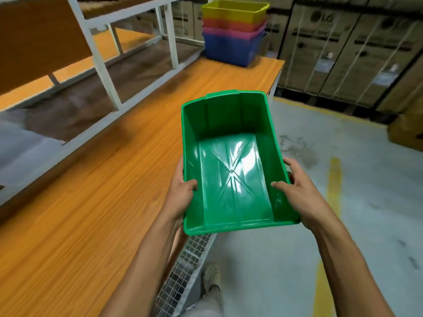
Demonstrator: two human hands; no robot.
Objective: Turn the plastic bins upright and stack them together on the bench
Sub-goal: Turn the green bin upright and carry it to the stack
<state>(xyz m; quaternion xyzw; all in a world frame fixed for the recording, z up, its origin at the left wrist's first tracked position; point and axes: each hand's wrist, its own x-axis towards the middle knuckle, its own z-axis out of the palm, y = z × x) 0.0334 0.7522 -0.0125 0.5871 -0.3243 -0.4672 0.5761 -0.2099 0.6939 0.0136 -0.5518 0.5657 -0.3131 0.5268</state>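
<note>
- Worktop [96, 184], long orange wood-grain surface on a white frame: runs from the near left to the far end, bare along the stretch between the person and the stack. Its right edge lies under the carried bin, so a slip would probably send the bin onto the grey concrete floor [343, 202], not the wood.
- Stack of four nested rectangular plastic bins [234, 33], blue at the base, then pink, red, yellow on top: upright at the far end of the worktop, near its right corner. Risk: a hard or off-centre push while nesting the next bin could shove the stack toward that corner or tip it.
- Green rectangular plastic bin [231, 161], empty, glossy inside: already mouth-up, held in the air above the worktop's right edge, far end tilted up, well apart from the stack. Risk: if it goes in askew, its rim may catch the yellow rim and jam half-seated.
- Left hand [180, 191]: gripping the bin's left wall, thumb hooked inside, fingers hidden outside.
- Right hand [295, 188]: gripping the right wall likewise, thumb inside. Both grips sit at the near end only; the smooth plastic could pivot or slide as the arms reach out.
</note>
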